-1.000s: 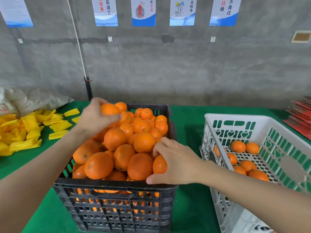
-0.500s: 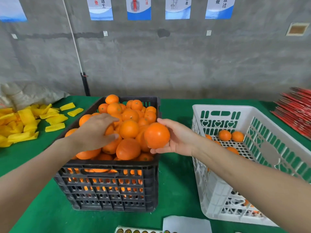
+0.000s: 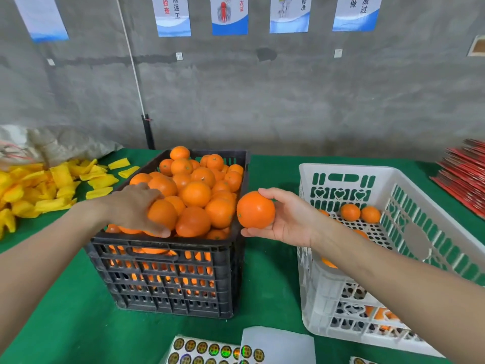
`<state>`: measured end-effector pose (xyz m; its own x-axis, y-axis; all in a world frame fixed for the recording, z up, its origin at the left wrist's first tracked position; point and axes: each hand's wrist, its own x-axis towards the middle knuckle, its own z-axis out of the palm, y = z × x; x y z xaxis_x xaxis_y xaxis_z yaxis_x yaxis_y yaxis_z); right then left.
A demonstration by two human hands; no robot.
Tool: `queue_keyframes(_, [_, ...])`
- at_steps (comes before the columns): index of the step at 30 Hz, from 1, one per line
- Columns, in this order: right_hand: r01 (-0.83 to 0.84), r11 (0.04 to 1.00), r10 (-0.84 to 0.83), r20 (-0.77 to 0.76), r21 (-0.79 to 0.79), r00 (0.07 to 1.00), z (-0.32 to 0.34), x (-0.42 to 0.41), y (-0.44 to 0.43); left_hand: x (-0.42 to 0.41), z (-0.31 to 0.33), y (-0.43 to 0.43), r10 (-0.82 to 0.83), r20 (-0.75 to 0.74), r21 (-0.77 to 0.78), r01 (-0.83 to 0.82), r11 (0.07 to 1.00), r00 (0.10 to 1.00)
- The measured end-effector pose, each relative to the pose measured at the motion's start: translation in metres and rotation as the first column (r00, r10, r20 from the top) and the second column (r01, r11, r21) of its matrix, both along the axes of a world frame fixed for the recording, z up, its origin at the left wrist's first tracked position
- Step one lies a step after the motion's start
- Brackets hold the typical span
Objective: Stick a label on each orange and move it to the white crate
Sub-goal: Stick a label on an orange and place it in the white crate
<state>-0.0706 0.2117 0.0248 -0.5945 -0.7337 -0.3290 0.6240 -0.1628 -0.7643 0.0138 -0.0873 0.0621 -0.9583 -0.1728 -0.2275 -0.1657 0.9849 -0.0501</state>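
Right hand (image 3: 288, 219): raised between the two crates, fingers (image 3: 270, 192) curled over the top of the lifted orange (image 3: 256, 210), thumb beneath it; the fruit hangs in the air just off the right rim of the black crate (image 3: 170, 279), short of the white crate (image 3: 349, 174). Left hand (image 3: 133, 206): laid on the near-left of the heap (image 3: 199, 193), fingers and thumb wrapped about a second orange (image 3: 162, 214) that sits among the others. Black crate: centre of the green surface (image 3: 267, 271), piled above its rim. White crate: to the right, a few loose oranges (image 3: 350, 212) on its perforated floor. Label sheet (image 3: 215, 350): near edge, rows of round shiny stickers, beside a blank white sheet (image 3: 278, 345). Yellow foam sleeves (image 3: 39, 190): heaped far left. Red stack (image 3: 464, 177): far right.
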Motion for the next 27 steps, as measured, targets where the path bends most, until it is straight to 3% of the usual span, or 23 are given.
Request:
queue_keyframes(2, [0.006, 1.000, -0.006, -0.011, 0.007, 1.000, 0.002, 0.000, 0.001, 0.001, 0.003, -0.001, 0.015, -0.096, 0.143, -0.001, 0.990, 0.995])
queue_keyframes(4, [0.012, 0.999, -0.011, -0.017, 0.034, 1.000, 0.004, 0.002, -0.001, 0.000, 0.005, 0.007, 0.054, -0.319, 0.217, 0.018, 0.976, 0.946])
queue_keyframes(6, [0.023, 0.993, -0.016, -0.066, 0.112, 0.998, 0.004, 0.004, -0.005, -0.005, 0.001, 0.024, 0.056, -0.581, 0.248, 0.111, 0.962, 0.812])
queue_keyframes(8, [0.040, 0.986, -0.017, -0.142, 0.159, 0.990, 0.001, 0.008, -0.008, -0.003, -0.004, 0.058, 0.075, -0.724, 0.334, 0.253, 0.908, 0.686])
queue_keyframes(9, [0.050, 0.990, -0.031, -0.148, 0.131, 0.989, -0.002, 0.010, -0.009, 0.000, -0.006, 0.078, 0.075, -0.730, 0.395, 0.329, 0.858, 0.680])
queue_keyframes(11, [0.077, 0.997, -0.075, -0.100, 0.019, 0.992, -0.008, 0.018, -0.009, 0.006, -0.014, 0.114, 0.048, -0.652, 0.517, 0.398, 0.758, 0.757])
queue_keyframes(13, [0.086, 0.990, -0.090, -0.032, -0.108, 0.995, -0.015, 0.028, -0.005, 0.008, -0.028, 0.141, 0.001, -0.604, 0.531, 0.402, 0.746, 0.797])
queue_keyframes(16, [0.067, 0.962, -0.061, 0.030, -0.266, 0.998, -0.031, 0.043, 0.008, 0.013, -0.045, 0.166, 0.013, -0.643, 0.522, 0.425, 0.740, 0.766])
queue_keyframes(20, [0.130, 0.941, -0.117, 0.061, -0.312, 0.991, -0.064, 0.054, 0.035, 0.021, -0.070, 0.189, 0.090, -0.646, 0.583, 0.414, 0.699, 0.758])
queue_keyframes(22, [0.152, 0.975, -0.151, 0.021, -0.163, 0.988, -0.092, 0.058, 0.049, 0.025, -0.083, 0.196, 0.182, -0.585, 0.684, 0.359, 0.635, 0.791])
queue_keyframes(24, [0.140, 0.969, -0.107, -0.165, 0.202, 0.980, -0.127, 0.064, 0.062, 0.027, -0.100, 0.199, 0.249, -0.473, 0.787, 0.279, 0.551, 0.845])
queue_keyframes(26, [0.125, 0.813, 0.119, -0.373, 0.568, 0.920, -0.163, 0.070, 0.071, 0.029, -0.121, 0.199, 0.314, -0.276, 0.903, 0.134, 0.408, 0.908])
queue_keyframes(27, [0.119, 0.737, 0.234, -0.416, 0.665, 0.879, -0.177, 0.073, 0.072, 0.030, -0.134, 0.198, 0.331, -0.162, 0.945, 0.050, 0.322, 0.930])
